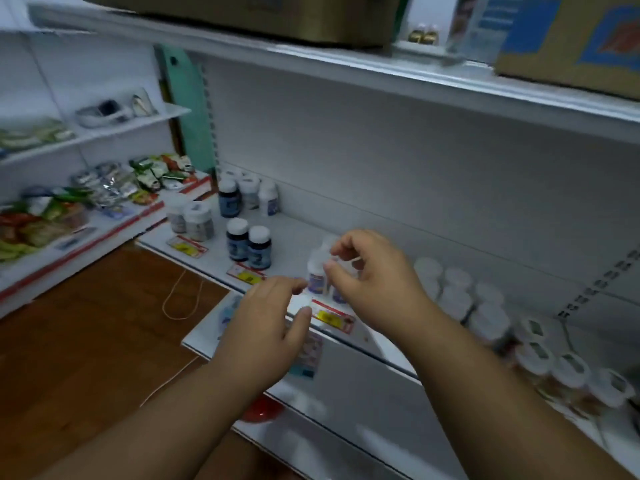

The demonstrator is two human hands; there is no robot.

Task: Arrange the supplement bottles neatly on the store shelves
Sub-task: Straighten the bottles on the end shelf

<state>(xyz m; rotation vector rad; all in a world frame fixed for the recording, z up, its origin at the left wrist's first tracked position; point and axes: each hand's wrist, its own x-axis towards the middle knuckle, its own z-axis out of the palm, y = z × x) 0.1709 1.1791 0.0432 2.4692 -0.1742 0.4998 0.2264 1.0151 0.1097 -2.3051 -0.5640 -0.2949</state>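
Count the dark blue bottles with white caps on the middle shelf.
3. One stands at the back left, in the cluster near the shelf's end. Two stand side by side nearer the front edge: left, right. Others may be hidden behind them.

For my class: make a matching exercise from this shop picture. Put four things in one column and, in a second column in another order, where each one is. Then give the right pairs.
Things
1. Two dark blue bottles
2. Cardboard box
3. Snack packets
4. Loop of cord

Places
A. On the wooden floor
B. On the far left shelves
C. On the top shelf
D. At the shelf's front edge, left of the hands

Pairs: 1-D, 2-C, 3-B, 4-A
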